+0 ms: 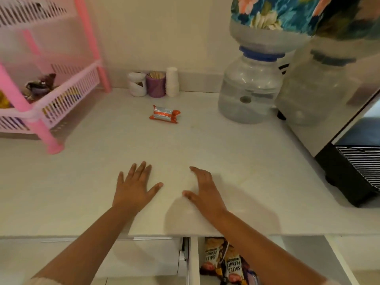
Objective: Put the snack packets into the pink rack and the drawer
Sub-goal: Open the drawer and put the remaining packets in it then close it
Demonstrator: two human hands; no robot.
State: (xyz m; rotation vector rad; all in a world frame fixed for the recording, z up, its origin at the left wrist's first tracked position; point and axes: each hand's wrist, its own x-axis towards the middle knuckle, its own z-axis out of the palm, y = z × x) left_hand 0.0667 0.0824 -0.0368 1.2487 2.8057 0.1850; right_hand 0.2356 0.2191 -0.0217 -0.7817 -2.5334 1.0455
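With the drawer [236,262] pulled out at 6 o'clock, right under the desk [61,192] edge, salted peanut packets [233,266] already lie inside it, partly hidden by the right forearm. Likely left open so the remaining stock can drop straight in.

Both hands sit just past the desk edge, palms down, fingers spread, gripping nothing. Left hand [134,187] looks flat on or just above the surface; right hand [205,191] is slightly arched, with a shadow under it, so probably hovering. Contact: can't tell for either. Reads as a pause between picks, both hands free for the next reach.

Desk is a pale, smooth, matte top, mostly bare. One loose item: an orange-and-silver snack packet [165,114] at 12 o'clock, lying flat, well apart from both hands and touching nothing. My guess is that's the next pick.

Pink rack [41,112] stands at 10 o'clock on the desk. Its lower slatted tier already holds dark and yellow wrappers [40,87]; something sits on the upper tier too, too blurred to name.

At the back wall, 12 o'clock: a white jar [137,84], a purple cup of wooden sticks [155,84] and a stack of white paper cups [172,82], side by side. At 1 o'clock, a water dispenser jar [248,89] with an inverted bottle under a floral cover [287,13]. At 3 o'clock, a steel machine with a black drip grille [357,161].
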